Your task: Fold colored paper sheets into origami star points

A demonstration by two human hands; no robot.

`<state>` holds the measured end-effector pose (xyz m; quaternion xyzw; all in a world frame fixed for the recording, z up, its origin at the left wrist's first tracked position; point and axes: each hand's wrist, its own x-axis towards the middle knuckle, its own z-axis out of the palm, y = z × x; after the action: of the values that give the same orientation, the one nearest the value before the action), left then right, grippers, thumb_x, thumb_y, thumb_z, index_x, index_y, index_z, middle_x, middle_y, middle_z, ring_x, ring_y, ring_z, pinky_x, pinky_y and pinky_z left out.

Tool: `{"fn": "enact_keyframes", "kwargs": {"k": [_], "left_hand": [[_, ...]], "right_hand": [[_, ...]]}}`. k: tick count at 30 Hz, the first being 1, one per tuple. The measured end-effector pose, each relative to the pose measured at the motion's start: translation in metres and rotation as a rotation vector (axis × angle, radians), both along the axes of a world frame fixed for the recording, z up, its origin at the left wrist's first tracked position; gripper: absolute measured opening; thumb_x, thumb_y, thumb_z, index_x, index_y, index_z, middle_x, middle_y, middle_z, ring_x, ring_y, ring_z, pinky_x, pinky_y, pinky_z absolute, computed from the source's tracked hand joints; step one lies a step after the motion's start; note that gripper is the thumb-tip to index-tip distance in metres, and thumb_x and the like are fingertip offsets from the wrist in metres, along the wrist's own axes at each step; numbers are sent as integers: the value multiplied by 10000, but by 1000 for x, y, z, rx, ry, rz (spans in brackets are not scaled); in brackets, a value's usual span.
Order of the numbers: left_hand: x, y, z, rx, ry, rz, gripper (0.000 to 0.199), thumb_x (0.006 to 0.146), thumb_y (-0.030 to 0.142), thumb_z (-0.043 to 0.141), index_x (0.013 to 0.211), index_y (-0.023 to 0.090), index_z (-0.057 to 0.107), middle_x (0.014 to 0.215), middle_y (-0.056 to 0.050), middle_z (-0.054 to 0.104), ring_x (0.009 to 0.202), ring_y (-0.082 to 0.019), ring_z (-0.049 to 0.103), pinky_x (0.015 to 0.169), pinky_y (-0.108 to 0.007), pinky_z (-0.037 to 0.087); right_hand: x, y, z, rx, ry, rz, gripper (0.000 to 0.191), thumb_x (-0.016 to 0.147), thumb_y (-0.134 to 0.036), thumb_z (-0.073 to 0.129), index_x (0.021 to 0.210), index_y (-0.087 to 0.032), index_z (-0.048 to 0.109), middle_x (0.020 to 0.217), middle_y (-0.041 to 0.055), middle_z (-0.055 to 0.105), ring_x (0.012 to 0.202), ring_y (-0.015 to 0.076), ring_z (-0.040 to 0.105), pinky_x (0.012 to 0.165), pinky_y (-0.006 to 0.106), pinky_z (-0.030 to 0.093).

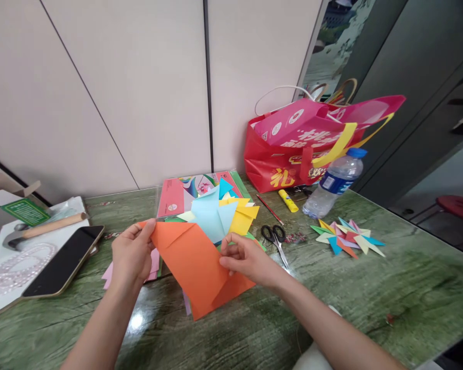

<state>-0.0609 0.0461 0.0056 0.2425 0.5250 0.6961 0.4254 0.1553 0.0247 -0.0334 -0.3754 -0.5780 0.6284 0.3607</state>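
Observation:
A sheet of orange paper (193, 267) is held up above the table, creased near its upper left edge and folded at its lower right. My left hand (133, 254) pinches its upper left corner between thumb and fingers. On the right edge, my right hand (250, 259) grips the sheet with curled fingers. Behind it lies a pile of folded paper pieces, light blue (206, 216) and yellow (243, 218). Pink paper (154, 264) shows beside my left wrist, partly hidden.
Black-handled scissors (277, 239), a red pencil (270, 209) and a yellow glue stick (288, 201) lie right of the pile. Farther right are a plastic bottle (332, 185), a red bag (270, 154) and a multicoloured paper star (349, 236). A phone (67, 262) and a wooden-handled tool (54, 226) lie left.

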Motion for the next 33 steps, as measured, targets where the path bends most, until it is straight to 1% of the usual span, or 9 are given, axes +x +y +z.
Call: {"fn": "enact_keyframes", "kwargs": {"k": [5, 7, 10, 13, 15, 21, 25, 30, 33], "left_hand": [[2, 2, 1, 44, -55, -14, 142, 693, 166, 672, 577, 130, 599, 533, 23, 635, 488, -80, 570, 510, -171, 477], [7, 0, 3, 48, -99, -123, 155, 747, 252, 647, 658, 126, 637, 631, -20, 684, 574, -117, 623, 570, -205, 514], [17, -7, 3, -11, -127, -404, 245, 739, 344, 661, 828, 116, 676, 816, -82, 722, 708, -185, 662, 613, -250, 535], [27, -15, -3, -131, -81, -553, 288, 677, 269, 729, 922, 131, 667, 900, -95, 722, 740, -212, 667, 607, -264, 534], [31, -18, -7, -154, -85, -544, 282, 664, 224, 739, 921, 137, 664, 920, -94, 721, 759, -213, 666, 614, -262, 536], [33, -19, -10, -94, -135, -484, 203, 712, 151, 685, 913, 141, 669, 931, -84, 720, 775, -199, 664, 608, -253, 555], [37, -20, -8, -87, -149, -419, 187, 741, 107, 638, 923, 133, 670, 938, -88, 719, 785, -199, 668, 622, -256, 567], [42, -21, -4, -104, -160, -380, 174, 765, 87, 604, 920, 130, 670, 1008, -96, 705, 832, -203, 668, 631, -240, 570], [43, -21, -3, -104, -168, -371, 187, 779, 64, 575, 930, 128, 666, 997, -100, 709, 847, -211, 670, 656, -255, 576]], "right_hand": [[1, 1, -1, 66, -96, -5, 56, 702, -163, 571, 752, -148, 590, 631, -39, 497, 548, 68, 434, 520, 204, 343], [1, 1, -1, 37, -61, -29, 105, 708, -199, 570, 796, -151, 602, 647, -36, 509, 535, 68, 441, 516, 211, 360], [1, 2, 0, 29, -17, -72, 137, 706, -232, 574, 817, -158, 607, 629, -46, 502, 497, 63, 438, 494, 212, 373], [1, 2, 2, 49, -5, -84, 139, 707, -219, 570, 822, -164, 625, 605, -52, 498, 486, 62, 446, 488, 211, 389], [2, 2, 2, 61, 4, -74, 166, 705, -176, 544, 841, -171, 639, 632, -43, 533, 482, 62, 468, 502, 218, 411], [1, 1, -4, 79, 102, -65, 343, 637, -66, 487, 897, -212, 656, 1021, 8, 616, 642, 83, 567, 604, 240, 482], [0, 0, -4, 89, 105, -68, 255, 643, -144, 640, 892, -200, 658, 972, 15, 640, 821, 142, 601, 701, 256, 488], [2, 2, -3, 84, 75, -127, 227, 566, -211, 756, 772, -176, 668, 851, 17, 640, 788, 158, 601, 674, 257, 489], [3, 2, -3, 155, 82, -136, 212, 601, -237, 746, 804, -200, 697, 903, 29, 622, 845, 169, 595, 657, 252, 490]]}}
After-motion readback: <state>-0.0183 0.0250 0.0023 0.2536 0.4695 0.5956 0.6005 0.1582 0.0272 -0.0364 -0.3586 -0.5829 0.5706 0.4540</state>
